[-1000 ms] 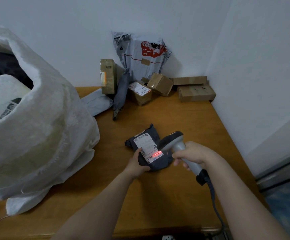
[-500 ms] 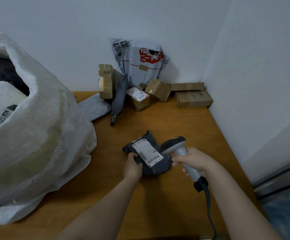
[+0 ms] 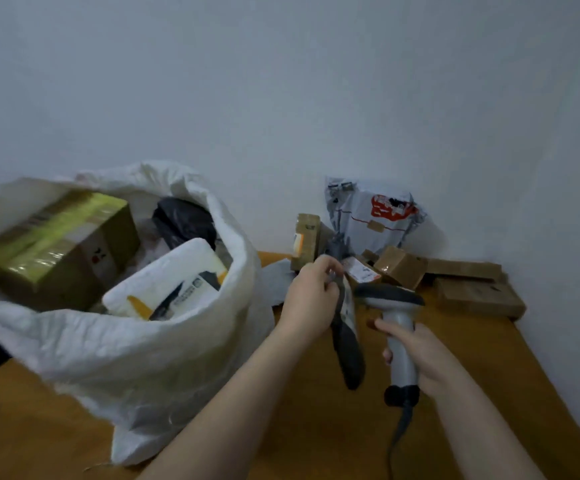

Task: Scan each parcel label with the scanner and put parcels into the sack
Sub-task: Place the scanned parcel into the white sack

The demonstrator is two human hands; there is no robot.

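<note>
Dark grey and floppy, the soft parcel (image 3: 348, 348) dangles above the wooden table (image 3: 39, 427), pinched at its top end by the left hand (image 3: 311, 299). It hangs just right of the white woven sack (image 3: 143, 358), which stands open with boxes and packets inside. The right hand (image 3: 416, 348) curls its fingers round the handle of the grey scanner (image 3: 397, 327), head up, just beside the parcel, while cardboard boxes (image 3: 475, 296) and a grey mailer (image 3: 371, 216) sit against the wall.
</note>
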